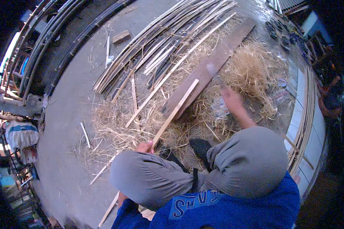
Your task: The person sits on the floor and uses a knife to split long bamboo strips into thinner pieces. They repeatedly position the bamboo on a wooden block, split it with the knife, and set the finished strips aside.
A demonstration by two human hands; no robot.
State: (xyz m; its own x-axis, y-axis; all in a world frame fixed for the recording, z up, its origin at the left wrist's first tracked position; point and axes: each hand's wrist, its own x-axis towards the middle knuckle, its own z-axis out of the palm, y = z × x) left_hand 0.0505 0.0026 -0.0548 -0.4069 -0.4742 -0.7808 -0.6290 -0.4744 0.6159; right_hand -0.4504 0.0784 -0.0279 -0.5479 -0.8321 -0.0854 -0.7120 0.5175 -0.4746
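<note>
My left hand (pixel 144 147), beside my left knee, is closed around a pale bamboo strip (pixel 176 112). The strip slants up and away from me, and its far end lies over a dark brown wooden plank (pixel 233 40). My right hand (pixel 230 98) grips a short hand tool (pixel 217 80) just right of that far end. Motion blurs the tool, so its exact kind does not show. Curly bamboo shavings (pixel 118 122) surround the plank, with a thick heap (pixel 252 68) to its right.
A bundle of long bamboo strips (pixel 141 49) lies beyond the plank. A small wood block (pixel 121 37) sits at its left. Dark poles (pixel 70 47) line the far left. More strips (pixel 302 122) rest on white tiles (pixel 318 126) at the right. A white sack (pixel 22 133) stands left.
</note>
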